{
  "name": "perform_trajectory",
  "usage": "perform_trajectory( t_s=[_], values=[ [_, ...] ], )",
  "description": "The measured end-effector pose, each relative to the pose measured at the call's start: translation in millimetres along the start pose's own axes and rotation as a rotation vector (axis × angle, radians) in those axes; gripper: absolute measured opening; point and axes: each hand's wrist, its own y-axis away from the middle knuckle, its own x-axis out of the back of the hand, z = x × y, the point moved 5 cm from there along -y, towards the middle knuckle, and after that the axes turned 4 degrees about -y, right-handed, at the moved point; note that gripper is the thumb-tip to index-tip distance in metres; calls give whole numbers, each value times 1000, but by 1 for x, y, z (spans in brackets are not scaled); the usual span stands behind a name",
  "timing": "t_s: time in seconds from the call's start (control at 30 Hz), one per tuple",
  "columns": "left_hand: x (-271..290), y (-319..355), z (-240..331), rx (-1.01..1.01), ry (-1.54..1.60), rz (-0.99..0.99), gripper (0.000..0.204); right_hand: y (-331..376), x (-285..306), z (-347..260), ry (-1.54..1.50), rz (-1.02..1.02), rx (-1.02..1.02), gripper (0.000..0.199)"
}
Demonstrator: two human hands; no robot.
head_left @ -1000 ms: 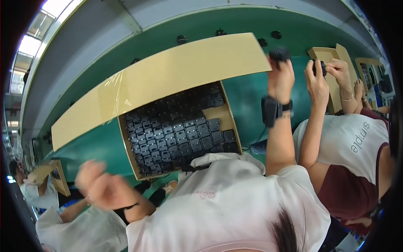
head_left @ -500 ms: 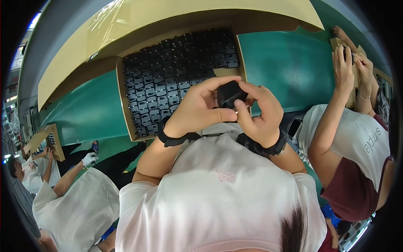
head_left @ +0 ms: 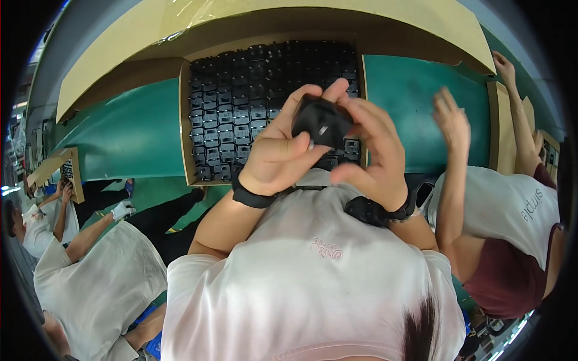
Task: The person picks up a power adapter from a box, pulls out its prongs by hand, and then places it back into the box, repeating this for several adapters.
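In front of my chest I hold a small black plastic piece (head_left: 322,122) with a block-like shape and a shiny mark on its face. My left hand (head_left: 278,144) is closed round it, thumb on the near side and fingers behind. My right hand (head_left: 378,144) is at the piece's right edge. Its fingertips reach beside and partly behind the piece, while the thumb stands apart from it. Just beyond my hands lies an open cardboard box (head_left: 185,129), filled with rows of similar black plastic parts (head_left: 226,114).
The box rests on a green table (head_left: 129,141) that extends to both sides. A long cardboard flap (head_left: 271,15) arches along the far side. At right, a co-worker's hand (head_left: 453,123) is raised over the table. Another person with a white glove (head_left: 123,209) is at left.
The black piece has turned and moved slightly up and left. My right thumb has come off it, spreading the right hand. The co-worker's hand at right has swung leftward over the table.
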Motion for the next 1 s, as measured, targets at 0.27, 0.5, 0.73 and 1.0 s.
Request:
perform_trajectory(
  t_s=[0.27,0.5,0.73,1.0],
  values=[
    [13,6,0,-35,-322,15,52,5,7,13,-25,52,-18,41],
    [-17,-2,23,31,-865,-61,47,1,22,-2,260,-121,48,43],
    [-9,4,27,25,-962,-52,49,-3,24,-29,121,-20,75,54],
    [-26,26,91,-229,-1349,-196,47,-20,-37,-78,138,21,239,78]
  ],
)
